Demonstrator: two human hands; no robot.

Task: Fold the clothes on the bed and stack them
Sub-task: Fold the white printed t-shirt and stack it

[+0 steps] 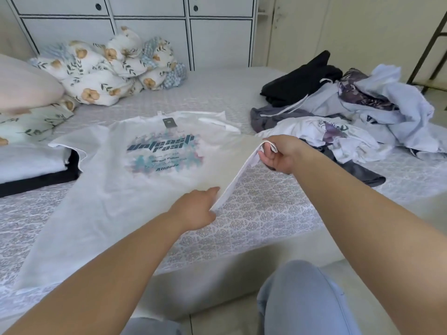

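A white T-shirt (pixel 116 184) with a blue and teal print lies spread face up on the bed (pixel 261 228), collar toward the far side. My right hand (pixel 278 153) pinches its right sleeve hem and lifts that edge off the bed. My left hand (pixel 196 209) grips the shirt's right side seam lower down, fingers curled into the fabric. A heap of unfolded clothes (pixel 350 117), black, grey, pale blue and white, lies at the right. At the left edge a folded white garment (pixel 29 160) sits on a folded black one (pixel 36 181).
A floral quilt (pixel 108 68) and a pink pillow (pixel 24 85) lie at the far left of the bed. White cabinets (pixel 150 32) stand behind. My knees in light blue trousers (pixel 302 301) are at the bed's near edge.
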